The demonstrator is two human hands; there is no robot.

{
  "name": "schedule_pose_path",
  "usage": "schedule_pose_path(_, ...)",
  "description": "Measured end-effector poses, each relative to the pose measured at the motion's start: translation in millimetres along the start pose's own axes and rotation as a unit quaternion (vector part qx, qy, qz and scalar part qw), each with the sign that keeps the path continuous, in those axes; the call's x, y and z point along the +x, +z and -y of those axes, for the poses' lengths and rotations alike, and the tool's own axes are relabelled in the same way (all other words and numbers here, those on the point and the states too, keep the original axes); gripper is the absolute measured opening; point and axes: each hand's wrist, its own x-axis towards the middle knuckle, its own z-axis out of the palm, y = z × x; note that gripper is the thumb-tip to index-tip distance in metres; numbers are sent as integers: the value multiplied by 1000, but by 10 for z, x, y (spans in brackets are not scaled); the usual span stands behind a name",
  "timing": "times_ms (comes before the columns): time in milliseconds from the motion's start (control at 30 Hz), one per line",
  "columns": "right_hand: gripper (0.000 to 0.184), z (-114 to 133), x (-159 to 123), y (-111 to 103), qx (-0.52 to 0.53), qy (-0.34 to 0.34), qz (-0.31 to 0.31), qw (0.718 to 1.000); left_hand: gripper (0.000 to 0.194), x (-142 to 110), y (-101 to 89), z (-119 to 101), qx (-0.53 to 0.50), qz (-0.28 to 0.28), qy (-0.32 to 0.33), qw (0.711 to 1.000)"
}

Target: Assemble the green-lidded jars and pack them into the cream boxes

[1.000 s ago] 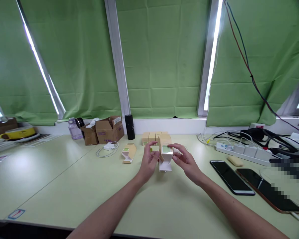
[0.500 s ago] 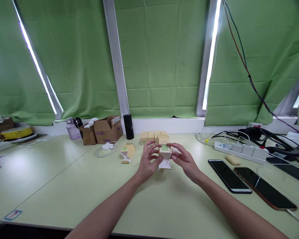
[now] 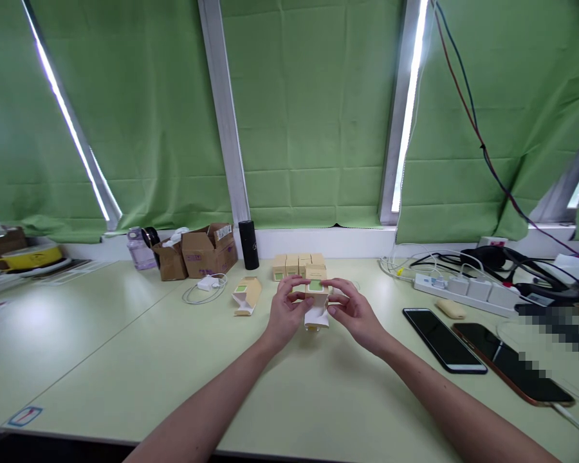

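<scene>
Two bare hands meet around one small tan cardboard carton (image 3: 317,287), in the head view, just below the middle of the frame. This carton lies directly between them: to the right of the left hand (image 3: 288,314) and to the left of the right hand (image 3: 358,314). Its long axis seems to run up and down the frame, and its white flap (image 3: 317,316) is open toward the bottom. Neither hand is clearly nearer. The left hand is closed on the carton's left side, index finger arched above, thumb below. The right hand puts its bent index finger at the upper right edge, thumb close beside the flap; whether it grips firmly, I cannot tell. Both forearms (image 3: 215,400) slant inward from the lower edge. Another opened carton (image 3: 248,294) rests farther left.
</scene>
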Motion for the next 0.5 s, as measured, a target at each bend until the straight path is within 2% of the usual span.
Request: schedule_pose_path(500, 35, 17, 14, 7, -22, 11, -25, 999, 37, -34, 36, -37, -9, 17, -13, 1000)
